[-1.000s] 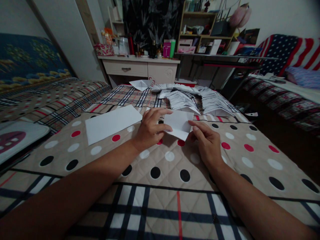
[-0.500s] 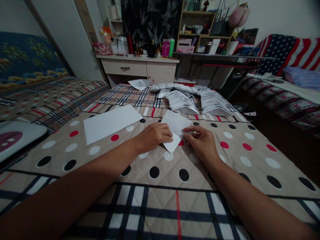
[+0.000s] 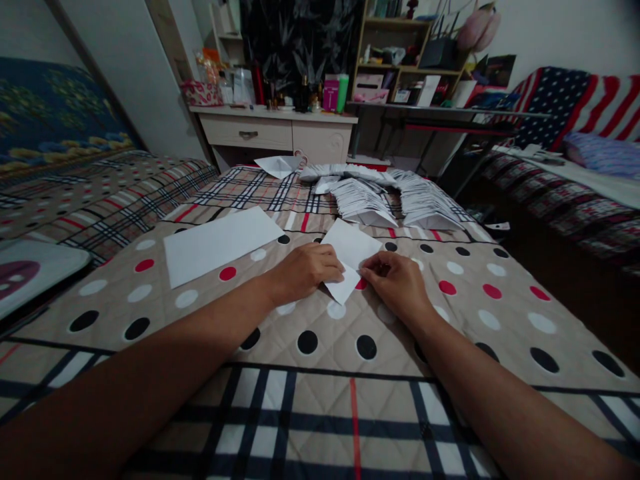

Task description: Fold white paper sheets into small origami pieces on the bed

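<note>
A folded piece of white paper [image 3: 350, 245] lies at an angle on the patterned bedcover [image 3: 320, 363]. My left hand [image 3: 315, 268] is closed on its left side, fingers curled and pressing on the paper. At its right edge my right hand [image 3: 393, 278] pinches the paper between thumb and forefinger. Left of the hands rests a flat, blank white sheet [image 3: 223, 245]. Beyond the hands sit stacked folded white papers, one row [image 3: 364, 202] in the middle and another [image 3: 427, 200] to the right.
A separate white paper [image 3: 278, 167] lies near the bed's far edge. Behind the bed stand a white dresser [image 3: 250, 133] with bottles and boxes, and a shelf unit [image 3: 393, 65]. At far left is a white board-like object [image 3: 40, 270]; at right, a second bed or couch [image 3: 575, 167].
My right hand's fingers have drawn closer together at the right edge of the folded paper. My left hand stays in place on it. The view has shifted slightly.
</note>
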{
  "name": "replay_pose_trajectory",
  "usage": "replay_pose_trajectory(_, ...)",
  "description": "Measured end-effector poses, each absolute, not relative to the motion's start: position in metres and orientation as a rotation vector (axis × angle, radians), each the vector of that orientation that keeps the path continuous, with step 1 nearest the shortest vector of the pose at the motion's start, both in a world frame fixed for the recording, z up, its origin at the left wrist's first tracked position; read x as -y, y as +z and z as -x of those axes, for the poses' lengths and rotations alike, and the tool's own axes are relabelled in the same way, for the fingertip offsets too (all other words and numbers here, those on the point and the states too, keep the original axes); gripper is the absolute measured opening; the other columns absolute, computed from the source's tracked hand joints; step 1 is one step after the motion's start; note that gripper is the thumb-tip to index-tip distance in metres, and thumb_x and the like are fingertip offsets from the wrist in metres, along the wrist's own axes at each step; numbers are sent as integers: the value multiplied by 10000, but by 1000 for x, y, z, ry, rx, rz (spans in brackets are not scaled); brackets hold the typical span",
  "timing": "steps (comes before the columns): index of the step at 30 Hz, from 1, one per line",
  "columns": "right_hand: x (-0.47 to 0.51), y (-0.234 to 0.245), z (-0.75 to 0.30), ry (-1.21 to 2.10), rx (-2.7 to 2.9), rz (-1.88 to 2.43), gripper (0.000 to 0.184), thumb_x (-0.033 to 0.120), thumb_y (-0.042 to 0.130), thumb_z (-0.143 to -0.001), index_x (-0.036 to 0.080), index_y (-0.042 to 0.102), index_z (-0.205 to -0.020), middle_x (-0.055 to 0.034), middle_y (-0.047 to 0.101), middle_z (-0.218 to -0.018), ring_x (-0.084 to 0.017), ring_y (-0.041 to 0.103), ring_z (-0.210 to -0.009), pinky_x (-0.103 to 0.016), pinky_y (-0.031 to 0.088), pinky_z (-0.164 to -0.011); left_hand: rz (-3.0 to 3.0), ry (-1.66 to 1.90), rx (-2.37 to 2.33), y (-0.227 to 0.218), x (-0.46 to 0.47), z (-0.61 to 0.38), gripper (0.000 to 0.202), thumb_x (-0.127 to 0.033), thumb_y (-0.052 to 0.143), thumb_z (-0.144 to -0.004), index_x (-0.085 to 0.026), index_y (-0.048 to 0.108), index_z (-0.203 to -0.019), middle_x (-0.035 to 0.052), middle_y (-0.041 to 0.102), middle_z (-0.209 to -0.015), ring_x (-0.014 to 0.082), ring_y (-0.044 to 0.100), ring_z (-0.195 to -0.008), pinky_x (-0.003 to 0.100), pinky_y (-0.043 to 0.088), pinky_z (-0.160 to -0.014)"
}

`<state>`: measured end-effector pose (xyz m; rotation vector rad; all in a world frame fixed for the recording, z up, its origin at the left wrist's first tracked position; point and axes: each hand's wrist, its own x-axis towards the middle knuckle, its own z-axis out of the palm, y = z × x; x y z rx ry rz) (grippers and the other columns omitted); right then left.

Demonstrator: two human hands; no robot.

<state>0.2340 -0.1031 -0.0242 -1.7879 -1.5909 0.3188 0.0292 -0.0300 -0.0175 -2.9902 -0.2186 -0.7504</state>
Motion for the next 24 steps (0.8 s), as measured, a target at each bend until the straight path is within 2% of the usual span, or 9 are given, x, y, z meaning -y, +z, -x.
replay_pose_trajectory(5, 99, -20, -237, 344, 1631, 1854, 76, 279, 666, -710, 209, 695, -711, -2, 676, -646, -147, 575, -577, -269, 364, -532, 2958, -585, 334, -10, 46, -31, 243, -123, 592, -802, -184, 686, -1017, 71, 707, -1030, 225, 595, -965, 364, 453, -801)
replay_pose_trajectory(10, 94, -21, -243, 461, 1621, 1831, 107, 302, 668, -699, 197, 686, -696, -7, 666, -618, -143, 565, -543, -262, 356, -504, 3006, -609, 324, -11, 49, -34, 163, -183, 584, -856, -193, 711, -958, 54, 685, -966, 189, 600, -890, 321, 458, -763)
replay_pose_trajectory(17, 95, -18, -242, 442, 1626, 1873, 90, 282, 678, -690, 195, 701, -695, -6, 673, -620, -140, 573, -548, -256, 353, -505, 3182, -754, 581, -16, 42, -32, 110, -223, 662, -832, -232, 750, -898, 18, 642, -844, 153, 598, -851, 257, 444, -728)
replay_pose_trajectory(24, 96, -17, -241, 453, 1624, 1889, 97, 280, 672, -700, 192, 707, -719, -7, 682, -638, -134, 578, -557, -245, 348, -505, 3106, -671, 689, -11, 41, -28, 138, -275, 636, -858, -194, 726, -791, 13, 618, -809, 131, 587, -763, 243, 416, -656)
